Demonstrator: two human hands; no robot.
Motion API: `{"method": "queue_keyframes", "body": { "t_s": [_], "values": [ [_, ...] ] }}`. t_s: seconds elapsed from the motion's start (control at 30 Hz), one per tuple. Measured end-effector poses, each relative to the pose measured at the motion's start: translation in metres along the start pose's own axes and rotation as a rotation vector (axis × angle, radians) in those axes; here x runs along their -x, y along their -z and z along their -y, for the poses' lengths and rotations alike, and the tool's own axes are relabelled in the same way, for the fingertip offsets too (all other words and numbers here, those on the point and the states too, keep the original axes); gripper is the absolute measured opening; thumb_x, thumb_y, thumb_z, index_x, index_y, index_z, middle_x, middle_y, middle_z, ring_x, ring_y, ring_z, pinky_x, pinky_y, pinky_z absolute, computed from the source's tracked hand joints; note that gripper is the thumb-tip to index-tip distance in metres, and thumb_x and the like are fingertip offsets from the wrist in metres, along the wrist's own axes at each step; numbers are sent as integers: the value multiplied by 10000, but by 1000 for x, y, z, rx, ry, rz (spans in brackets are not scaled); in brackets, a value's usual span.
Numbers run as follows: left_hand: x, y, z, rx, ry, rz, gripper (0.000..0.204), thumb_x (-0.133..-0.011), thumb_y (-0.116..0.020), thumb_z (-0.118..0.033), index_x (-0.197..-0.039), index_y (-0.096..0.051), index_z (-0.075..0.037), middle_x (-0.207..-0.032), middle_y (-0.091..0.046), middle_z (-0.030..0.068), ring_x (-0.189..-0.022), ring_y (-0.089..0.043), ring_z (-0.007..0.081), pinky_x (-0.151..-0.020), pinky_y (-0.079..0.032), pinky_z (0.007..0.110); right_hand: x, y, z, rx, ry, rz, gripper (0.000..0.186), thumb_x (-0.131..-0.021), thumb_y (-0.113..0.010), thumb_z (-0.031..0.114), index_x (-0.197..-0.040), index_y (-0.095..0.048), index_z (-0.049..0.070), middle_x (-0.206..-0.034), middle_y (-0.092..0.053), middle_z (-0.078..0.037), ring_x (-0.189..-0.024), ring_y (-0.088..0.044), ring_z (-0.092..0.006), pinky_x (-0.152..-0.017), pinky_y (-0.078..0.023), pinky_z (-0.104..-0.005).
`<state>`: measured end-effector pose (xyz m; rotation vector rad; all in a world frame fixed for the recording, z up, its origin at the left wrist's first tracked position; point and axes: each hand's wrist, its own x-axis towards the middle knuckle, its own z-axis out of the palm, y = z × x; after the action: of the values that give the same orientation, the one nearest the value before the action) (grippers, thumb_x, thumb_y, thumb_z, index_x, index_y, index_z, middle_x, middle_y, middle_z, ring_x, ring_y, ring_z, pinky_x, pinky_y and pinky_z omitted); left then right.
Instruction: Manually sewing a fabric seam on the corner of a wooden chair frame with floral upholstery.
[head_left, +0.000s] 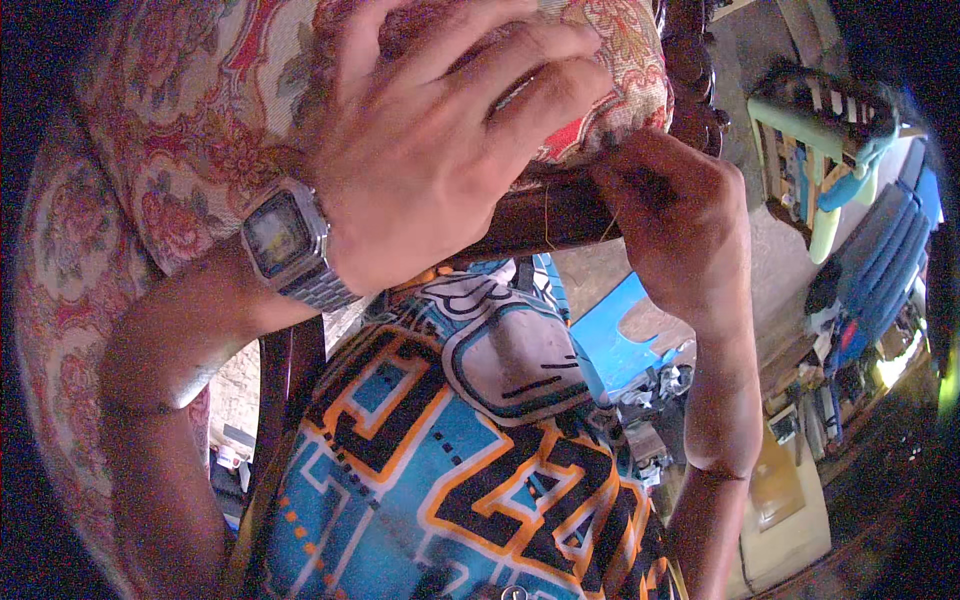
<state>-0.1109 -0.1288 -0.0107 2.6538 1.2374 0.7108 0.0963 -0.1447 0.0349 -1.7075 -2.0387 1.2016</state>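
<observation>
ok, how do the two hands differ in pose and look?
The left hand is stretched out over the floral cushion; the right hand is curled in at the cushion's edge. The left wears a metallic wristwatch; the right wears none. Both are ungloved.

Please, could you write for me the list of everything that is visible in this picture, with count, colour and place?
Flowered upholstery: at least two padded parts, cream and red, top and left
Wooden frame: one visible, dark brown, below and right of the padding
Thread: one visible, pale, before the wood
Printed cloth: one, mainly blue, lower middle
Blue sheet: one, blue, right of centre
Scraps: several, grey, beside the sheet
Slatted object: one, pale green, upper right
Padded object: one, blue, far right
Wristwatch: one, silver, left wrist
Left hand: one, bare, on the upholstery
Right hand: one, bare, fingers at the upholstery's edge
</observation>
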Motion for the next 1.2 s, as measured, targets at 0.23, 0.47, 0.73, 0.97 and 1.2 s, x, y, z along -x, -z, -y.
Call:
{"method": "queue_keyframes", "body": {
  "t_s": [0.23,0.47,0.73,0.97,1.2],
  "values": [
    [9,5,-12,99,138,129,329,-975,-537,-250,-1297,-559,-183,-1298,-574,17,-1223,-503,254,-1047,-267,575,4,-6,3,-57,-18,-47,140,-844,-645,34,-740,-558,2,-611,-552,-99,-551,-466,-125,-541,-429,-314],
    [13,7,-11,100,146,163,334,-967,-542,-247,-1295,-560,-185,-1303,-571,16,-1227,-500,255,-1049,-267,574,-2,4,2,-13,45,36,126,-798,-650,16,-724,-549,13,-598,-551,-107,-517,-477,-164,-531,-437,-323],
    [15,7,-15,98,158,161,340,-958,-547,-243,-1293,-561,-188,-1308,-567,14,-1231,-496,256,-1050,-266,573,2,-3,1,-118,-72,103,69,-806,-628,-4,-762,-576,4,-632,-577,-102,-575,-509,-99,-546,-450,-302],
    [12,8,-19,92,163,161,346,-950,-551,-239,-1292,-561,-190,-1313,-563,13,-1235,-493,256,-1052,-266,573,6,-5,9,132,18,66,70,-812,-678,18,-780,-615,15,-725,-644,-99,-610,-611,-169,-568,-492,-317],
    [10,9,-18,90,172,163,351,-942,-555,-235,-1290,-562,-192,-1318,-560,12,-1239,-490,257,-1054,-265,572,-1,-6,11,242,280,-157,138,-743,-793,25,-808,-672,26,-730,-655,-88,-616,-651,-195,-569,-512,-306]
  ]
}}
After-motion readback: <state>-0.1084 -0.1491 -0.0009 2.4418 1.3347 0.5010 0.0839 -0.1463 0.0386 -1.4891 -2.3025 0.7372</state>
